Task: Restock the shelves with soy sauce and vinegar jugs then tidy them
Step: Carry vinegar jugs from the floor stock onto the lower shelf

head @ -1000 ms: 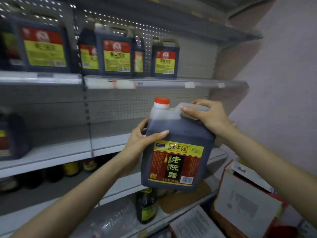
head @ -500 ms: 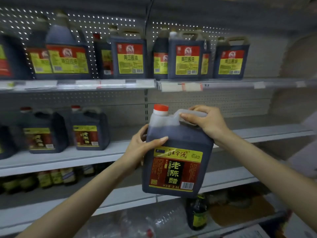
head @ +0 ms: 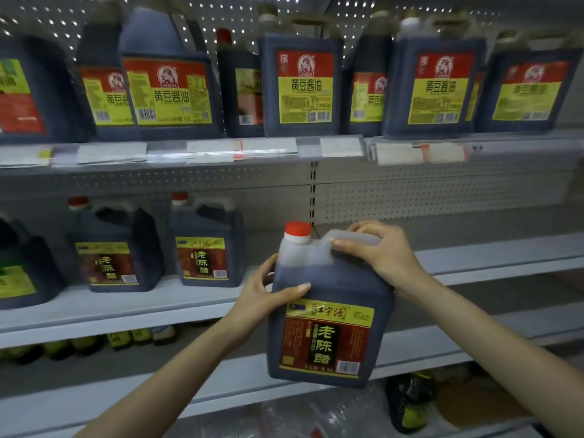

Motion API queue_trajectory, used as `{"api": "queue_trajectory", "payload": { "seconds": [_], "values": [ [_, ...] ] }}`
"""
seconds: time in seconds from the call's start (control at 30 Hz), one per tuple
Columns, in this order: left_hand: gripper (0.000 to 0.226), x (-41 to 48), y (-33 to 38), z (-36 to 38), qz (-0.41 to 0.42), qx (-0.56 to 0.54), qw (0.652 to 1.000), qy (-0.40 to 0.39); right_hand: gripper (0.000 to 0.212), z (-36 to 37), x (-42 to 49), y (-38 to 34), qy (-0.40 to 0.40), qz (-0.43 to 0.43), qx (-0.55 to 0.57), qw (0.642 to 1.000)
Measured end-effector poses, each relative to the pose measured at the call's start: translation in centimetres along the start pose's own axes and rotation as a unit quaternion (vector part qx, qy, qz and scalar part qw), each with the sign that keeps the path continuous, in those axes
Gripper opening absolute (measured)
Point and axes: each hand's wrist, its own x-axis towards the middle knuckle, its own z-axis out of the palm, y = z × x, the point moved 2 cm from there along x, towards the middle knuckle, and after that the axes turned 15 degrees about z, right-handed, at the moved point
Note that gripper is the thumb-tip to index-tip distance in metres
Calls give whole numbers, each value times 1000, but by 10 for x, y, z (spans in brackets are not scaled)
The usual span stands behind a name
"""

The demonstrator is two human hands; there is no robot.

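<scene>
- Your right hand wraps its fingers round the handle of the vinegar jug, taking the weight.
- Your left hand grips its side, keeping the label outward.
- The jug hangs just before the middle shelf, right of the matching jugs.

- Light is dim, cool and grey-blue overall; holes in the pegboard back panel glow as bright dots at the top.
- The near vinegar jug is sharpest, its label readable.
- The far soy sauce jugs are smeared with blur, worst at the left and right edges.
- The price strip shows pale, streaked glare.
- The small bottles low on the left sit in deep shadow.
- Shelf lines bow towards the edges.
</scene>
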Motion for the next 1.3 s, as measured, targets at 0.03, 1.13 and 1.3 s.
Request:
{"api": "queue_trajectory", "payload": {
  "seconds": [0.03,1.13,1.3],
  "values": [
    [119,4,-6,-3,-5,-1,1000,-1,18,5,8,3,-3,1,-5,1000],
    [99,183,-111,-76,-19,-68,982,175,31,104,263,45,-100,-149,-25,983],
    [63,180,-105,-72,-3,-48,981,187,27,107,262,47,-80,-148,-40,985]
  ]
}}
